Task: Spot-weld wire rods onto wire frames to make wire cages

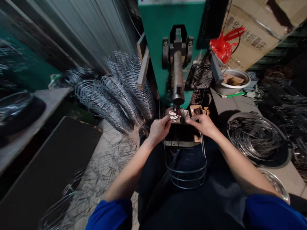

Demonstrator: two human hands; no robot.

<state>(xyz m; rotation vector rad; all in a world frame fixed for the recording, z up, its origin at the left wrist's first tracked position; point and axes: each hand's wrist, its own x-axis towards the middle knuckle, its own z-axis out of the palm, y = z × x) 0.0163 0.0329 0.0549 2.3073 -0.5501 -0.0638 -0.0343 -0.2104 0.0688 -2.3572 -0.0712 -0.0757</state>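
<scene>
A wire basket frame (pixel 187 172) with rounded bars hangs over my lap, its far end up at the green spot welding machine (pixel 153 41). Closed fingers of my left hand (pixel 160 127) pinch the frame's wire on the left, close to the electrode tip (pixel 177 108). On the other side my right hand (pixel 202 124) is also closed, gripping the frame's wire just right of the tip. A small orange glow shows under the electrode. The exact spot where the wires meet there is too small to make out.
Stacks of wire rings (pixel 105 105) lean left of the machine. Loose wire rings (pixel 107 159) cover the floor. A round tub of bent wires (pixel 259 137) stands at right, below a metal bowl (pixel 247 81) and a red plastic bag (pixel 222 48). A dark board (pixel 52 166) lies left.
</scene>
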